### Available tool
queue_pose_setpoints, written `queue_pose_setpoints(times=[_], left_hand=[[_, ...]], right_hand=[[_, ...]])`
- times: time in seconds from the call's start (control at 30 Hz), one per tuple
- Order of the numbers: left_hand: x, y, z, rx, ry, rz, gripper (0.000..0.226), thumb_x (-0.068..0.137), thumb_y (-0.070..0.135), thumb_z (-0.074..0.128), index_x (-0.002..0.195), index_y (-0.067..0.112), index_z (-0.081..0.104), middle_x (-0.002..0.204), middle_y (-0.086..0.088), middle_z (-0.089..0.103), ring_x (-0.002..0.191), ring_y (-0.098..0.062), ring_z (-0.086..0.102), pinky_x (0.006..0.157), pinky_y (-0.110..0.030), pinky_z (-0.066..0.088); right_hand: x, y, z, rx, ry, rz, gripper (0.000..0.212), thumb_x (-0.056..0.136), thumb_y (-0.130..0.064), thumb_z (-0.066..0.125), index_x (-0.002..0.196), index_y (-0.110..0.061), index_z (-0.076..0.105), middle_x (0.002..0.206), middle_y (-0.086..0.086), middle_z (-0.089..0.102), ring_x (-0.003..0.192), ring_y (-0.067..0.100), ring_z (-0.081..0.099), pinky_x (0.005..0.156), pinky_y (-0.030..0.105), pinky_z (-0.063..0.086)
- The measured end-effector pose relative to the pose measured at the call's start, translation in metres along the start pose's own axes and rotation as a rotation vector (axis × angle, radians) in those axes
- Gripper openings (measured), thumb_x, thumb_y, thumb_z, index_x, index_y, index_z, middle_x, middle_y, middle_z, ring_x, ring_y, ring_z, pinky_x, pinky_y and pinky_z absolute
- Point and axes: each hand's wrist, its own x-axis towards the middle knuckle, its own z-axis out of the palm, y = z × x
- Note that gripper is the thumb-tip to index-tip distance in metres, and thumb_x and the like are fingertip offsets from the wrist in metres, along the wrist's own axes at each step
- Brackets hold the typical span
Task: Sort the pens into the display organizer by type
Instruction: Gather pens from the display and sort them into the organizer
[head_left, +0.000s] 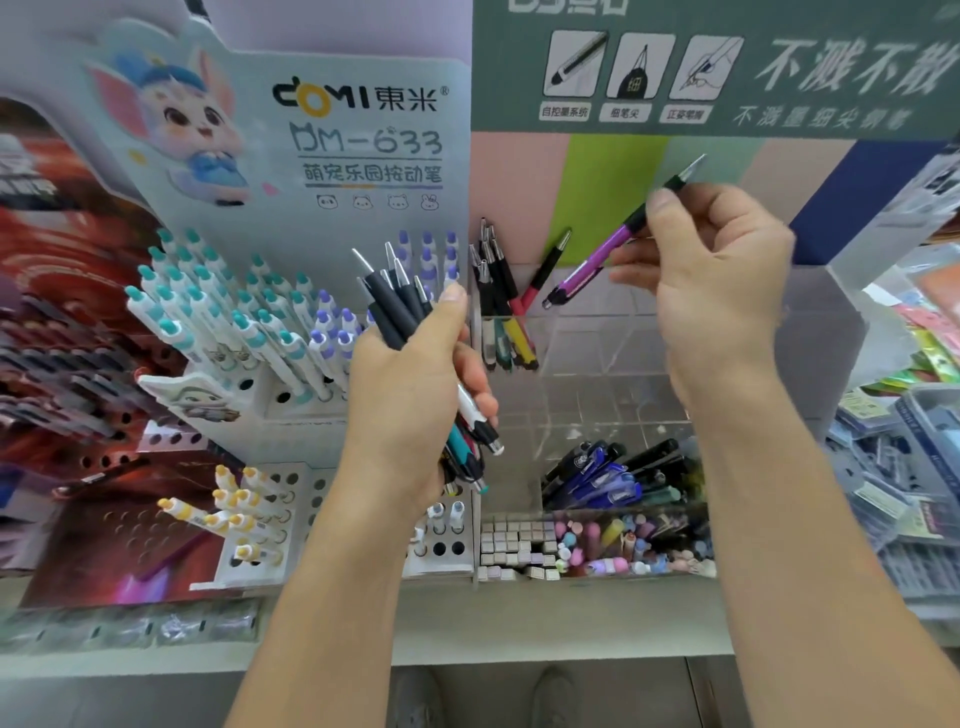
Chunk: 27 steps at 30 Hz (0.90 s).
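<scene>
Both hands are raised in front of the pen display. The right hand (722, 280) pinches a purple pen (608, 254) between thumb and fingertips near its black grip; the pen is tilted, metal tip up toward the right and its black end down over the clear organizer (582, 332). The left hand (410, 384) grips a bundle of pens (400, 301), fingers curled round it; dark barrels with silver tips fan out above the fist, and white, teal and black ends stick out below it.

Just beside the purple pen, the organizer's upper left compartment holds a few dark pens (488, 270) standing upright and a red-and-black pen (540, 275) leaning to the right. The clear compartments next to it show only their walls. Lower down, a front compartment holds blue and black capped pens (613, 478) lying in a heap, and the row nearest the camera has small pastel erasers (597, 545).

Left of the organizer stands a cardboard stand (363, 135) printed with a cartoon rabbit, filled with white pens with teal caps (197, 301), others with purple caps (332, 332), and a lower tier of yellow-capped pens (234, 509). Packaged goods (909, 467) lie at the far right.
</scene>
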Motion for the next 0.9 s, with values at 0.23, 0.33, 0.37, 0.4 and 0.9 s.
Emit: queue_pose_setpoints(times=[0.23,0.33,0.37,0.4,0.9], left_hand=[[-0.002,0.000,0.000,0.000,-0.001,0.014,0.028,0.098,0.034,0.064,0.095,0.010,0.050,0.050,0.000,0.045,0.038,-0.018,0.044,0.047,-0.026,0.040],[-0.003,0.000,0.001,0.014,-0.028,0.011,0.033,0.096,0.038,0.065,0.097,0.009,0.048,0.052,-0.002,0.051,0.039,-0.019,0.046,0.050,-0.029,0.041],[-0.004,0.001,0.002,0.022,-0.041,0.012,0.032,0.097,0.038,0.064,0.097,0.010,0.049,0.053,-0.003,0.054,0.039,-0.019,0.046,0.051,-0.030,0.042],[-0.005,0.001,0.003,0.033,-0.052,0.015,0.030,0.097,0.038,0.063,0.096,0.012,0.049,0.054,-0.003,0.056,0.039,-0.019,0.047,0.050,-0.030,0.043],[-0.007,0.003,0.017,0.026,-0.106,-0.002,0.028,0.101,0.038,0.057,0.088,0.013,0.055,0.062,-0.006,0.064,0.042,-0.018,0.052,0.045,-0.027,0.048]], right_hand=[[0.007,0.030,0.023,-0.574,-0.215,-0.193,0.009,0.088,-0.019,0.073,0.081,-0.014,0.075,0.073,-0.003,0.071,0.068,0.012,0.064,0.068,0.032,0.054],[0.001,0.037,0.026,-0.630,-0.212,-0.196,0.010,0.086,-0.026,0.077,0.083,-0.017,0.077,0.077,-0.007,0.072,0.074,0.012,0.065,0.072,0.030,0.052],[0.001,0.038,0.026,-0.616,-0.187,-0.181,0.011,0.085,-0.028,0.078,0.084,-0.017,0.078,0.077,-0.009,0.072,0.075,0.010,0.065,0.072,0.026,0.052],[0.000,0.038,0.026,-0.604,-0.168,-0.168,0.010,0.083,-0.028,0.080,0.085,-0.018,0.078,0.077,-0.012,0.071,0.075,0.007,0.065,0.071,0.020,0.051],[-0.009,0.018,0.012,-0.402,-0.212,-0.099,0.011,0.093,-0.028,0.072,0.084,-0.023,0.075,0.075,-0.010,0.072,0.067,0.000,0.060,0.064,0.014,0.046]])
